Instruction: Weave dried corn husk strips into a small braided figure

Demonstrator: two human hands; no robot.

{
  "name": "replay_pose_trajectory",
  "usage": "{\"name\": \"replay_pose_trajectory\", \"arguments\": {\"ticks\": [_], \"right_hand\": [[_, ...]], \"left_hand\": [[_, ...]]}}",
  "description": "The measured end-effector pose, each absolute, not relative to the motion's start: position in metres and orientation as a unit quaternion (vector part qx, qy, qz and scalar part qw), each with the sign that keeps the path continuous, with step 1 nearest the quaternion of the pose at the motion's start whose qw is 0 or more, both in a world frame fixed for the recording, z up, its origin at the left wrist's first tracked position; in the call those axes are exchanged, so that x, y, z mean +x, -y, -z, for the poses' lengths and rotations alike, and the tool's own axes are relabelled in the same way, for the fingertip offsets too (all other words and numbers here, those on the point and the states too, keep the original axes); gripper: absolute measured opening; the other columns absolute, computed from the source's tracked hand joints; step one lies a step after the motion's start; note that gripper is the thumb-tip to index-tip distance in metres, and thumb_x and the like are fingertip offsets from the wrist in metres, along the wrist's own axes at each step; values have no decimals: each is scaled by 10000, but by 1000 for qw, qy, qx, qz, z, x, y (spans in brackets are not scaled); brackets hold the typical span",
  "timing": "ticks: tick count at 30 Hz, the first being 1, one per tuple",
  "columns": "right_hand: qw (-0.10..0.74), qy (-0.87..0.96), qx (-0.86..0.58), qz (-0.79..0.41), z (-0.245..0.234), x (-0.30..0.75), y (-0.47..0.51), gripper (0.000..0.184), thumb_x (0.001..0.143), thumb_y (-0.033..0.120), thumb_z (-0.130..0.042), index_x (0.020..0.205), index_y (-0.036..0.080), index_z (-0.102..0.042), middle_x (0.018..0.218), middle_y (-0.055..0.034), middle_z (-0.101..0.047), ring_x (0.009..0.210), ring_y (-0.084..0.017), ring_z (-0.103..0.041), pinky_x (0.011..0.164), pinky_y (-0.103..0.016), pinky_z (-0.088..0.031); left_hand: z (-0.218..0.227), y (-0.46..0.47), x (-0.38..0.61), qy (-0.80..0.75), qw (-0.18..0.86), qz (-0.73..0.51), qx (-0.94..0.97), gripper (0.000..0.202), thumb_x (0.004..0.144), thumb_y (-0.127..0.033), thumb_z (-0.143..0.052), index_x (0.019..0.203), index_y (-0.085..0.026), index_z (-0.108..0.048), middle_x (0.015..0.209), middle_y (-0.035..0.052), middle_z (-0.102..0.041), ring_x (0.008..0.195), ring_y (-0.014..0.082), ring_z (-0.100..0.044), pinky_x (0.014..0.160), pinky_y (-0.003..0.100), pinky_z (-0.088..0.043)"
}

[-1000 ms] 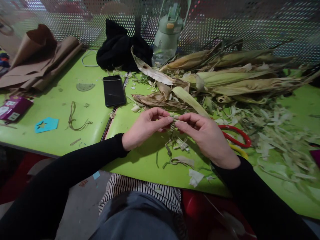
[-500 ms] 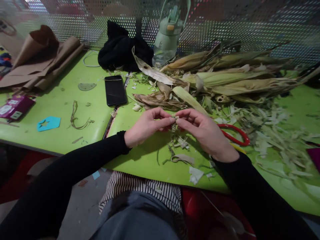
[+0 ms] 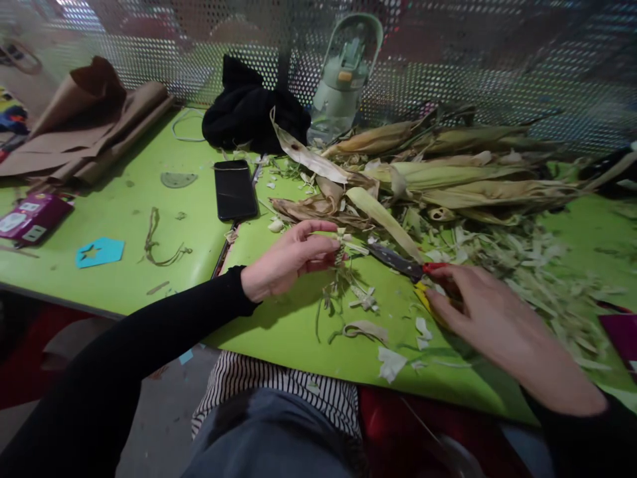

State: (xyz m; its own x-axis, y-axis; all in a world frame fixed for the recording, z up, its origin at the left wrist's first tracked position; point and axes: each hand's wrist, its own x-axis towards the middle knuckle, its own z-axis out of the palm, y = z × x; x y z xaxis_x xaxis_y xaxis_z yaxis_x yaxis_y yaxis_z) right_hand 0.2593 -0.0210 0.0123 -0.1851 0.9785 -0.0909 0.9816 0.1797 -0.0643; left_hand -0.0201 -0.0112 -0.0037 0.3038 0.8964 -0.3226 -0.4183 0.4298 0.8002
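My left hand [image 3: 291, 260] is closed in a pinch on a small braided piece of corn husk [image 3: 340, 252], with pale strip ends sticking out at its top right and thin strands hanging below. My right hand [image 3: 497, 325] is closed round the red and yellow handles of a pair of scissors [image 3: 398, 261]. The dark blades point left toward the braid, apart from it. Part of the handles is hidden by my fingers. Below the braid lie a knotted husk piece [image 3: 365, 300] and a curled husk strip [image 3: 365, 330].
A heap of dried corn husks [image 3: 458, 174] spreads across the back right, with shredded husk [image 3: 537, 265] in front of it. A phone [image 3: 235, 191], a water bottle [image 3: 336, 99], black cloth [image 3: 253, 119], brown paper [image 3: 74, 139] and a blue star-cut card [image 3: 100, 252] stand or lie around.
My right hand has let go of the braided husk, moved right and taken hold of the scissors. My left hand still pinches the braid in nearly the same place.
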Motion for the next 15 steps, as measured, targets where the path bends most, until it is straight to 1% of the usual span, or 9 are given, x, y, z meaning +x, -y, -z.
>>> {"name": "replay_pose_trajectory", "arguments": {"ticks": [3,5,7,9,11,13,15], "right_hand": [[21,-760,647,65,-11,263,21,498,827,449,-409,1112,96,-616,1096,-255,-692,1014,-405,-665,881,-516,-508],[26,-756,651,67,-13,265,19,496,829,448,-421,1121,102,-623,1040,-243,-707,958,-397,-676,851,-508,-510],[29,-751,653,94,-16,270,16,482,856,455,-442,1158,121,-615,977,-222,-716,878,-370,-685,776,-470,-515],[25,-748,651,126,-17,277,14,442,864,447,-487,1184,161,-596,939,-198,-718,796,-342,-680,690,-433,-503],[16,-758,638,133,-16,282,12,367,835,395,-533,1145,204,-584,942,-180,-718,759,-328,-671,668,-419,-494],[16,-769,629,116,-14,283,12,289,788,343,-550,1048,221,-576,926,-169,-711,761,-332,-668,682,-420,-495],[24,-771,629,94,-15,279,13,221,760,327,-546,957,228,-562,895,-164,-702,776,-340,-672,689,-421,-497]], "left_hand": [[3,13,-20,-381,729,-464,329,309,835,-128,-729,1099,-167,-573,807,-35,-664,694,75,-634,733,243,-506],[2,14,-19,-376,712,-481,347,309,850,-127,-718,1111,-173,-559,803,-43,-656,698,80,-636,715,244,-512],[1,14,-19,-368,701,-499,353,292,869,-118,-693,1117,-175,-550,806,-48,-648,712,87,-648,706,248,-518],[1,12,-19,-359,702,-513,340,261,887,-114,-670,1109,-171,-545,798,-49,-648,732,95,-668,727,253,-521],[1,10,-19,-355,710,-521,315,255,888,-89,-659,1101,-165,-541,783,-49,-658,746,95,-684,767,257,-519],[2,9,-20,-356,719,-520,293,278,876,-58,-659,1109,-157,-544,773,-46,-669,745,89,-687,797,257,-508],[2,8,-20,-356,723,-517,287,312,861,-40,-666,1128,-151,-548,767,-44,-675,728,83,-679,791,250,-492]]}}
